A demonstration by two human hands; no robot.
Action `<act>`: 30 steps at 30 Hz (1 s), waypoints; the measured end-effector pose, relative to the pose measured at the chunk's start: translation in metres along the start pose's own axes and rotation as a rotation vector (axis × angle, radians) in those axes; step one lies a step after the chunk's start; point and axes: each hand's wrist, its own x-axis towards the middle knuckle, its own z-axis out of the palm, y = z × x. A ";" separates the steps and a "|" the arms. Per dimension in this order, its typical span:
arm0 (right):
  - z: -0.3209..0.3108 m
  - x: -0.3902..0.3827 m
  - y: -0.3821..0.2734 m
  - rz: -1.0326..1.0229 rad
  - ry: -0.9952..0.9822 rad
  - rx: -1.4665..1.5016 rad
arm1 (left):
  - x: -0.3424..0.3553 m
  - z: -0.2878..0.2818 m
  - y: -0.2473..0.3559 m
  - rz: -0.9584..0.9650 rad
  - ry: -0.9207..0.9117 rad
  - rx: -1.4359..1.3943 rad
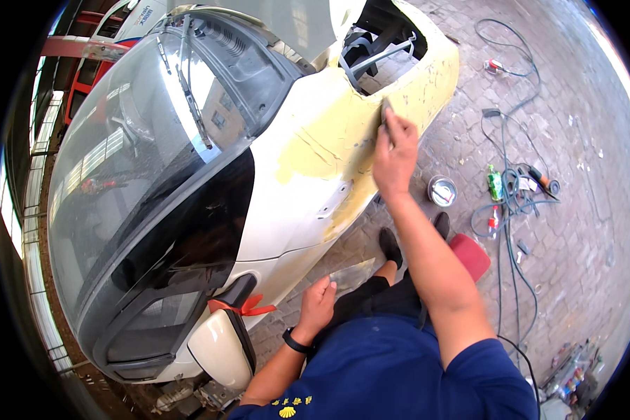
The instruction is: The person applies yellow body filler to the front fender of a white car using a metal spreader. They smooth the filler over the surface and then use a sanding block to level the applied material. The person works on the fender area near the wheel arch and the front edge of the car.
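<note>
A white car's front fender (308,147) is coated in patches of yellowish body filler, with an opening where the headlight sits. My right hand (397,154) reaches forward and is closed round a small putty spreader (387,106), its edge against the filler just below that opening. Most of the spreader is hidden by my fingers. Nearer my body, my left hand (317,306) grips a thin flat putty board (353,274) beside the car. A smear of yellowish filler shows along the board's far end.
The white side mirror (220,346) with a red ribbon (255,306) juts out at left. On the paved floor stand an open tin (442,190) and a red stool (470,257). Cables (514,199), a green bottle (495,183) and an orange-black power tool (549,183) lie at right.
</note>
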 end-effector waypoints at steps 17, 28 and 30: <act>-0.001 -0.019 0.015 -0.008 -0.013 0.070 | 0.000 0.000 0.015 -0.075 0.003 -0.023; 0.000 -0.145 -0.020 -0.074 -0.249 0.204 | -0.002 -0.001 -0.017 -0.085 -0.022 0.034; -0.020 -0.137 -0.006 -0.096 -0.318 0.223 | -0.007 0.000 -0.027 -0.045 0.009 -0.020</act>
